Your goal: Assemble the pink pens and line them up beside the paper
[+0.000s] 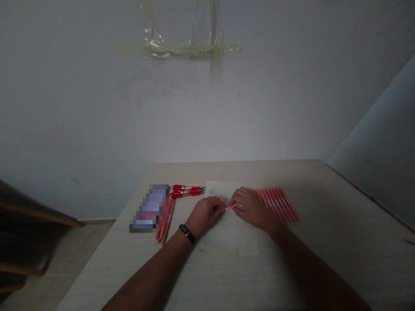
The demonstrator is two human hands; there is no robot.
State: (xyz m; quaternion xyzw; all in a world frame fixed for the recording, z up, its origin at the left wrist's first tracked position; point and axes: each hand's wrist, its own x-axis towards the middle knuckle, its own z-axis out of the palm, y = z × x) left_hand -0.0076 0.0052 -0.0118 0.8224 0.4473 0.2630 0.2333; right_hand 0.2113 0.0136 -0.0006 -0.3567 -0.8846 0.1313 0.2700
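Over a pale sheet (231, 242) on the table, my two hands meet at a slim pink-red pen (232, 206). My right hand (251, 207) is closed around its body, which slants between the fingers. At the pen's left end, the fingertips of my left hand (205, 214) are pinched together; whether they grip a separate small part is too blurred to tell. A neat row of several pink pens (275, 203) lies just right of my right hand. Left of the sheet are several red pens with dark tips (188, 191), and below them a bundle of pink pens (166, 220).
A pixelated, phone-like flat object (151, 207) lies at the table's left side. The table (227, 285) meets a wall (207, 125) with clear tape (191, 51) on it. Wooden bars (42, 214) of furniture stand at the far left, beside the floor.
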